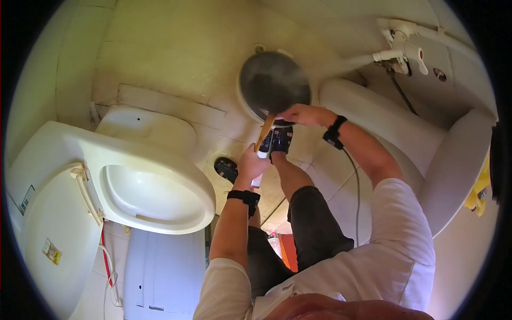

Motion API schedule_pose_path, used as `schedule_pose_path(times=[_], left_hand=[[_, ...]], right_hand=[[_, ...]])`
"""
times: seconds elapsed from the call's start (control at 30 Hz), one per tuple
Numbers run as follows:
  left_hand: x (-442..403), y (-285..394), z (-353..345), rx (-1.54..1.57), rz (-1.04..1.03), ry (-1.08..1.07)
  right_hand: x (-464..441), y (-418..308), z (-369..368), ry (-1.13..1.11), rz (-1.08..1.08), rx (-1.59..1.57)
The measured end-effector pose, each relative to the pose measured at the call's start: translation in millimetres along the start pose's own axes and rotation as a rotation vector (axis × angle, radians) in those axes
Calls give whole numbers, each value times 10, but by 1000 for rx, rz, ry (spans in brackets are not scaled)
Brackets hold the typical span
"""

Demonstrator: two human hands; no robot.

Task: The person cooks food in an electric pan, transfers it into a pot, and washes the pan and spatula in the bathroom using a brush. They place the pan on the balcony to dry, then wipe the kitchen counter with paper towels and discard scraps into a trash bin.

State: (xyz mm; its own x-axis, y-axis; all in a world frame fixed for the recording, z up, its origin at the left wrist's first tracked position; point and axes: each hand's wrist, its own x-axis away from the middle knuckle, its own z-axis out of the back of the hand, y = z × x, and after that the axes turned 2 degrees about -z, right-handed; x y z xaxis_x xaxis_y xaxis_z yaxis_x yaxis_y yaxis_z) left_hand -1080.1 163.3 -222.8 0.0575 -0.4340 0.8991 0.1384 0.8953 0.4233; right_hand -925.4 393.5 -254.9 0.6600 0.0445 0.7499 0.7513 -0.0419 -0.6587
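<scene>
My left hand is closed around a white bottle with a dark printed part; the bottle's lower end shows below the fist. A flat wooden stick rises from beside that fist toward a round, dark-filled basin. My right hand is at the basin's near rim, its fingers pinched at the stick's upper end. Whether the left fingers also touch the stick I cannot tell. The basin sits on the floor, and its inside looks dark and hazy.
To the left stands a white toilet with its lid raised. A white tap on the right wall sends a blurred stream toward the basin. A pale tub-like fixture lies along the right. A light blue panel is below the toilet.
</scene>
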Motion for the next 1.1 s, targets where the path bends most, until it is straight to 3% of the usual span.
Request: schedule_pose_path(times=[0.07,0.1,0.17,0.2,0.27,0.37,0.43,0.53,0.57,0.63,0.73,0.87,0.93,1.0,1.07,1.1], left_hand=[[12,46,-15,16,5,10],[24,35,-22,42,2,16],[34,34,-31,69,-1,29],[48,49,-36,64,-16,27],[24,30,-28,48,-21,38],[36,56,-90,39,-29,57],[58,60,-86,66,-41,60],[48,57,-46,74,-36,30],[17,24,-70,69,-46,47],[10,-35,-119,59,-52,58],[14,-25,-110,32,14,17],[167,279,-89,-295,15,178],[182,404,-74,-396,1,206],[158,490,-8,-418,-52,189],[140,578,135,-432,-193,232],[124,700,246,-198,-154,120]], right_hand=[[319,80,101,13,-218,305],[394,173,116,17,-226,298],[298,422,221,339,-319,636],[72,660,275,346,-318,631],[-591,1083,338,703,-177,695],[-1078,687,115,652,-59,574],[-642,94,-58,431,166,396],[83,-71,57,61,-100,740],[117,190,112,68,-102,745],[-32,886,160,634,-179,656],[-387,657,362,630,-298,861],[-323,274,33,539,-220,616],[76,240,-39,625,-44,506],[571,63,-90,630,-166,342],[1019,6,-226,900,-247,90],[1195,49,-316,1001,-207,47]])
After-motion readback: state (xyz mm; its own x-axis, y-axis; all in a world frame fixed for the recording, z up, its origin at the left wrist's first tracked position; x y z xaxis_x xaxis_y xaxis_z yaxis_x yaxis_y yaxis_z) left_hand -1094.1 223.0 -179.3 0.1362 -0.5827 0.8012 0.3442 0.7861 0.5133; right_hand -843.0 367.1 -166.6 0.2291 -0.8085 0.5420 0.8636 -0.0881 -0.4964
